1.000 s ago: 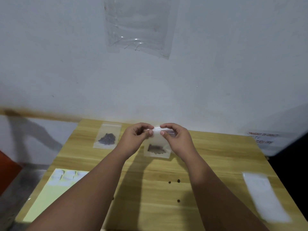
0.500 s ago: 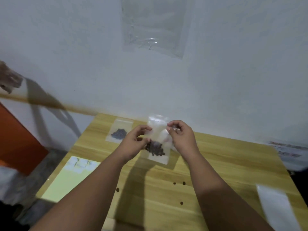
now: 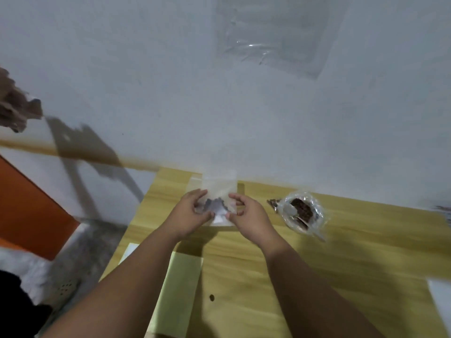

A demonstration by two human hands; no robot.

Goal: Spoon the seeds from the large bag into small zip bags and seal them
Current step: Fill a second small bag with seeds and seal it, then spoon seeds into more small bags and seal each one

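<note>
A small clear zip bag (image 3: 219,191) with dark seeds at its bottom is upright just above the back of the wooden table (image 3: 353,252). My left hand (image 3: 189,217) pinches its left side and my right hand (image 3: 250,219) pinches its right side. Its lower edge is blurred. The large clear bag (image 3: 302,212), open-topped and holding brown seeds, lies on the table to the right of my right hand. A few loose seeds (image 3: 272,203) lie between them. The corner of another small bag (image 3: 195,181) shows behind the held one.
A pale yellow-green sheet (image 3: 179,289) lies under my left forearm near the table's left edge. One stray seed (image 3: 211,297) sits beside it. A white sheet (image 3: 443,303) is at the right edge. An orange panel (image 3: 29,211) stands on the left. Clear plastic (image 3: 278,37) hangs on the wall.
Both hands have shifted from the bag's top strip to its sides and carried it towards the table's back left. The view swung, bringing the large seed bag into sight.
</note>
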